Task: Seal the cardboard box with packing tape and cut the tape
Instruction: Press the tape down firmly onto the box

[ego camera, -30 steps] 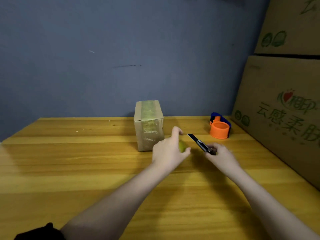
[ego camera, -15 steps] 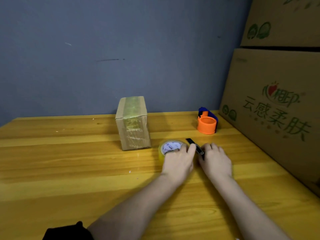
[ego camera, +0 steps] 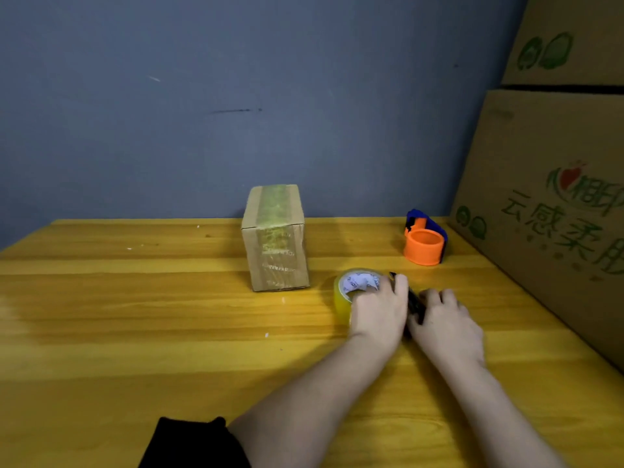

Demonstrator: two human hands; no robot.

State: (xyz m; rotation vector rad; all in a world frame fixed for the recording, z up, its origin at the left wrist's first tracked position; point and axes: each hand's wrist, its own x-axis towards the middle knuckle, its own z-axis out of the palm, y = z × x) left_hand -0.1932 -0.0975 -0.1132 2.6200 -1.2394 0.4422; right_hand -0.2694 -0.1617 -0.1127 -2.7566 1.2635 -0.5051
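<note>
A small cardboard box (ego camera: 275, 238) stands on the wooden table (ego camera: 135, 332) near the wall, with yellowish tape running over its top and down its front face. To its right a roll of yellow packing tape (ego camera: 358, 282) lies flat on the table. My left hand (ego camera: 380, 309) rests on the roll's right side and grips it. A black utility knife (ego camera: 413, 300) lies just right of the roll, mostly hidden under my right hand (ego camera: 445, 322), whose fingers curl over its handle.
An orange and blue tape dispenser (ego camera: 423, 246) sits at the back right of the table. Large printed cartons (ego camera: 547, 214) are stacked along the right edge. A blue wall closes off the back.
Both hands came down from above the table, setting the tape roll flat and the knife on the surface. Over the last half second they have hardly moved.
</note>
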